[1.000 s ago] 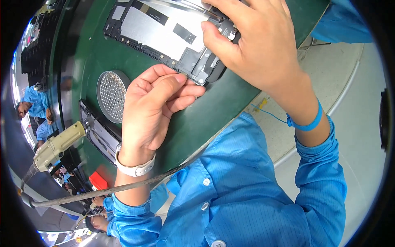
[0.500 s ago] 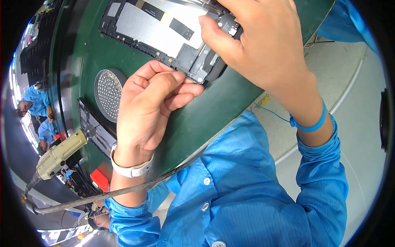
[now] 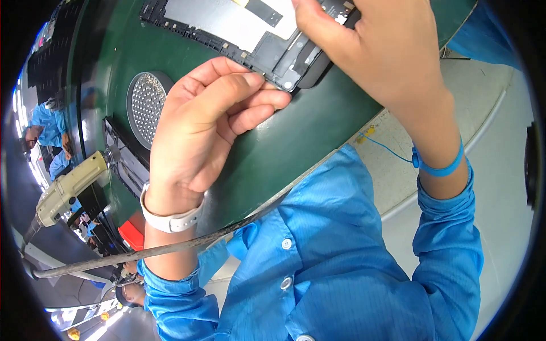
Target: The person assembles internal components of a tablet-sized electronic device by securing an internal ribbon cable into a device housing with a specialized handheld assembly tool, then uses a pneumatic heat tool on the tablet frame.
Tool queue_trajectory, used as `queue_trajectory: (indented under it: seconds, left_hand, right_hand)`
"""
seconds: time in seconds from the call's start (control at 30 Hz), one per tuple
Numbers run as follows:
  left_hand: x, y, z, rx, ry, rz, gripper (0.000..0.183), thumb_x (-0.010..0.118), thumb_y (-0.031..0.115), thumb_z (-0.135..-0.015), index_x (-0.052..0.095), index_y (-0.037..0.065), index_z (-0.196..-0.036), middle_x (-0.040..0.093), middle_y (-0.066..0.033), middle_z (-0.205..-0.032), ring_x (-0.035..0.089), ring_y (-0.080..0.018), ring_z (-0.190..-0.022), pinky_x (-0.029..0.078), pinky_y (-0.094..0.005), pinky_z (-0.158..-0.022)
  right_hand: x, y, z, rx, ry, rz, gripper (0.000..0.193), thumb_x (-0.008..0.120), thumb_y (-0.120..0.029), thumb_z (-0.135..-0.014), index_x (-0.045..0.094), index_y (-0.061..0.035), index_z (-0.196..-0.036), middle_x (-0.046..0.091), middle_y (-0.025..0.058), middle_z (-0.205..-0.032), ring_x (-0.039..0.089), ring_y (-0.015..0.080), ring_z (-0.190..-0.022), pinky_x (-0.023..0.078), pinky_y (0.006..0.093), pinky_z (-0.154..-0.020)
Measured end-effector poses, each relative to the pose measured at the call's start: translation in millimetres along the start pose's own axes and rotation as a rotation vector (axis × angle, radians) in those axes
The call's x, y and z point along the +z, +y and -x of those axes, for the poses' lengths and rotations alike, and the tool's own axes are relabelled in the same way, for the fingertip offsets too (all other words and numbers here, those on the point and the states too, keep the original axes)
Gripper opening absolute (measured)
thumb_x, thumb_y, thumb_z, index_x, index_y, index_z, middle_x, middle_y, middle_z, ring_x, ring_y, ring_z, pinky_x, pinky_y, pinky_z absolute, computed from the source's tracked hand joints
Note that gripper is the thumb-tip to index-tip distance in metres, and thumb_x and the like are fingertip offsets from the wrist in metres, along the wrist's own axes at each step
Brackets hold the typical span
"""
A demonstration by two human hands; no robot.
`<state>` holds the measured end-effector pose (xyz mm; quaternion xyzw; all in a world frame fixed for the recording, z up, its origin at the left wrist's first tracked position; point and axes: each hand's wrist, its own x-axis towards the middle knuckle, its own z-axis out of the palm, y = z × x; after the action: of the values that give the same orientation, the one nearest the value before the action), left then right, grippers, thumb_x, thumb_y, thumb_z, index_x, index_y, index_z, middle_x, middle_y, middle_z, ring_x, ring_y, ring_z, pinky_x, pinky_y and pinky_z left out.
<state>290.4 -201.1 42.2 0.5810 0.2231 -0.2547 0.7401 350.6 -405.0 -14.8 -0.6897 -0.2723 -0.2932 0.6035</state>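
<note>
A black phone or tablet frame with a silver metal plate (image 3: 219, 25) lies tilted at the top, its far part cut off by the picture's edge. My left hand (image 3: 196, 116) pinches its near edge close to the lower corner, the thumb above and the fingers curled beneath. Across the frame's right end lies my right hand (image 3: 392, 54), its thumb on the inner face and its other fingers mostly out of sight. A dark piece (image 3: 313, 77) shows along the frame's near right end.
On the green table (image 3: 267, 165) stand a round dish (image 3: 163, 82) with a dotted grid and another black frame (image 3: 122, 159). Left of them are a cream electric screwdriver (image 3: 71, 184) and a red object (image 3: 132, 234). A cable (image 3: 125, 257) crosses my left forearm. Blue-clothed people sit at far left.
The frame and both hands sit higher and slightly further right in the picture. The dish, second frame and screwdriver appear shifted up and left. Both hands keep their hold.
</note>
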Motion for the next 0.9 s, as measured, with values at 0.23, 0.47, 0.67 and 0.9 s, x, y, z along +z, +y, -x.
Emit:
queue_trajectory:
  seconds: [0.23, 0.47, 0.67, 0.9]
  left_hand:
    - [-12.1, 1.9, 1.9, -0.041, -0.05, 0.093, 0.021, 0.054, 0.01, -0.098, 0.059, -0.005, -0.112, 0.07, -0.0205, -0.107, 0.073, -0.03, -0.101, 0.063, -0.0297, -0.084]
    - [-11.6, 8.4, 7.2, 0.047, -0.103, 0.235, 0.022, 0.056, 0.01, -0.097, 0.06, -0.004, -0.113, 0.072, -0.0191, -0.102, 0.074, -0.027, -0.093, 0.064, -0.0291, -0.077]
    - [5.3, 19.0, 15.6, 0.109, -0.08, 0.241, 0.019, 0.059, 0.011, -0.095, 0.059, -0.004, -0.107, 0.072, -0.0192, -0.098, 0.075, -0.0248, -0.084, 0.064, -0.0265, -0.067]
    - [7.4, 19.5, 18.6, 0.099, -0.02, 0.223, 0.018, 0.061, 0.011, -0.094, 0.057, -0.003, -0.104, 0.07, -0.0197, -0.095, 0.075, -0.0249, -0.08, 0.064, -0.027, -0.066]
  right_hand:
    - [-4.2, -19.9, -12.6, -0.011, -0.302, 0.625, 0.03, 0.075, -0.015, -0.075, 0.069, 0.0014, -0.099, 0.063, 0.0178, -0.109, 0.059, 0.0352, -0.099, 0.05, 0.0404, -0.087]
    - [-1.6, -11.6, -15.4, 0.028, -0.255, 0.589, 0.028, 0.072, -0.016, -0.085, 0.069, 0.0031, -0.105, 0.064, 0.0207, -0.113, 0.06, 0.0344, -0.103, 0.049, 0.0387, -0.09]
    - [-9.8, -16.1, -23.3, 0.158, -0.26, 0.41, 0.028, 0.07, -0.017, -0.089, 0.068, 0.0041, -0.107, 0.064, 0.0236, -0.113, 0.06, 0.0365, -0.105, 0.048, 0.0395, -0.092]
    - [-17.8, -33.0, -36.8, 0.321, -0.308, 0.37, 0.032, 0.071, -0.02, -0.087, 0.068, 0.0047, -0.107, 0.063, 0.0257, -0.115, 0.06, 0.039, -0.105, 0.049, 0.0405, -0.092]
